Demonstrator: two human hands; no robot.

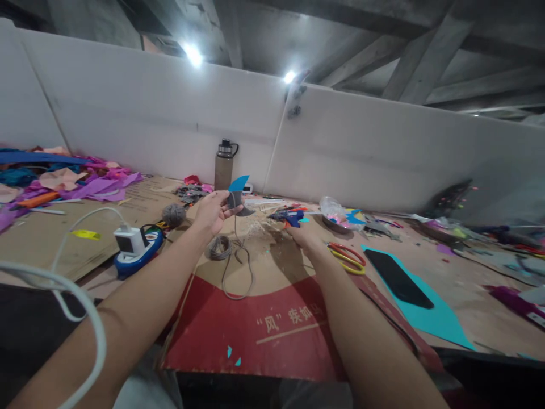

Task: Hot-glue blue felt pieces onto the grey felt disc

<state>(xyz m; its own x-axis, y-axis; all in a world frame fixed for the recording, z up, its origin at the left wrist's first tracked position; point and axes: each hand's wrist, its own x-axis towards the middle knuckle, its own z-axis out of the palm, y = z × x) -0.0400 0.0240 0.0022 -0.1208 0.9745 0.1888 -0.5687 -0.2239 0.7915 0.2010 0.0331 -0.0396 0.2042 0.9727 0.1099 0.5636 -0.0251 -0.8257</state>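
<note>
My left hand [213,213] pinches a small grey piece with a curved, pointed blue sheet [239,183] rising from it, held above the tan cardboard beyond the middle of the tabletop, towards its back edge. My right hand [303,234] is wrapped around a blue-and-black glue gun with an orange trigger [293,218]; I cannot tell how hard my finger presses. The nozzle faces my left fingertips, so if it is hot, a small slip sideways could burn me or smear glue where I don't want it.

A strand of grey yarn [237,289] drops from the piece and loops beside a loose grey yarn coil [219,248]; a wrist catching that loop could jerk the piece askew. The red-and-tan printed cardboard [204,341] seems to reach past the tabletop's front edge, so leaning on its near corners might tip it. The thick white cable [100,324] crosses my left forearm; a careless pull could drag whatever it connects to.
</note>
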